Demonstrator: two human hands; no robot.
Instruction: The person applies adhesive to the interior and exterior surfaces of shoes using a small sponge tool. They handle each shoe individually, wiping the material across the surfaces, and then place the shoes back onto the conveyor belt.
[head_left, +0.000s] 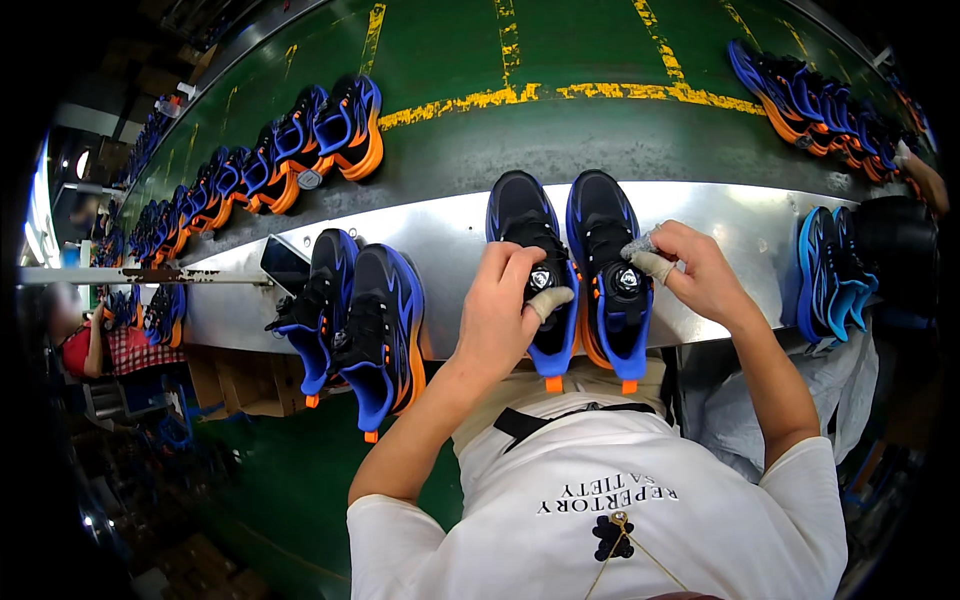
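— What lay in front of the person, biggest first?

— A grey metal ledge (450, 235) crossed the middle of the frame below a green belt (580, 130) carrying rows of shoes. On the ledge, at centre, stood a pair of black-and-blue shoes (570, 270), heels over the near edge. Another pair (360, 315) sat lower left.

— And the hands?

— The left hand (500, 310) was closed over the left shoe's tongue, its taped thumb beside the round lace dial (540, 280). The right hand (700, 270) was pinched together on a small grey wad (640, 245), pressed near the right shoe's dial (628, 281).

— How would such a shoe handle?

— Light, I'd judge; soft upper, stiff sole. Best gripped at the heel or sole, since the upper would dent.
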